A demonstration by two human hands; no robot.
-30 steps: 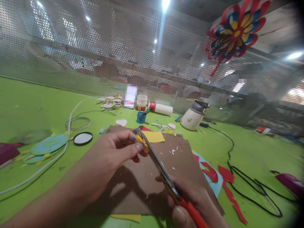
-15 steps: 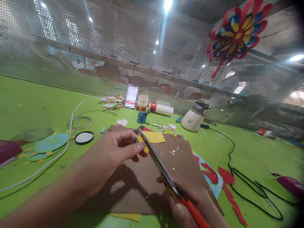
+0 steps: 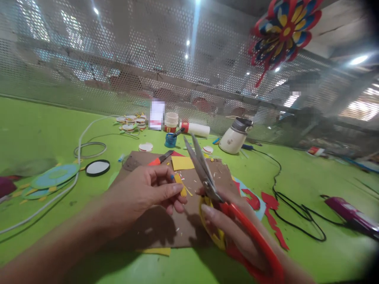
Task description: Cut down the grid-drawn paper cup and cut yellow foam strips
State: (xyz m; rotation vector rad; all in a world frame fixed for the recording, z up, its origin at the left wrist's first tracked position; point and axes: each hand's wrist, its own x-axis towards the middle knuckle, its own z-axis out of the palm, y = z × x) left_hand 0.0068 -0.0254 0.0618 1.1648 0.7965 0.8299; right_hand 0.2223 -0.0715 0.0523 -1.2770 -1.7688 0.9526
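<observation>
Between the thumb and fingers of my left hand [image 3: 156, 189] is a small yellow paper piece [image 3: 179, 185] with a fringed lower end. A blue spot shows by its upper end. My right hand [image 3: 233, 221] grips a pair of scissors [image 3: 204, 169] with red and yellow handles. The blades point up and away, slightly parted, to the right of the paper piece and apart from it. Under both hands lies a brown board [image 3: 166, 225] scattered with paper snippets. A yellow paper rectangle [image 3: 182, 163] and an orange-handled cutter [image 3: 161, 157] rest on its far part.
Behind the board stand a blue paint jar [image 3: 170, 141], stacked paper cups [image 3: 171, 121] and a white jug [image 3: 233, 138]. Red paper scraps [image 3: 271, 203] and a purple glue gun [image 3: 352, 215] with a black cord lie right. Blue paper discs [image 3: 56, 176] and a white cable [image 3: 77, 173] lie left.
The scissors have drawn back from the paper and tilted more upright, their blades now parted. The yellow piece in my left hand is now clear of the blades. The view has shifted slightly.
</observation>
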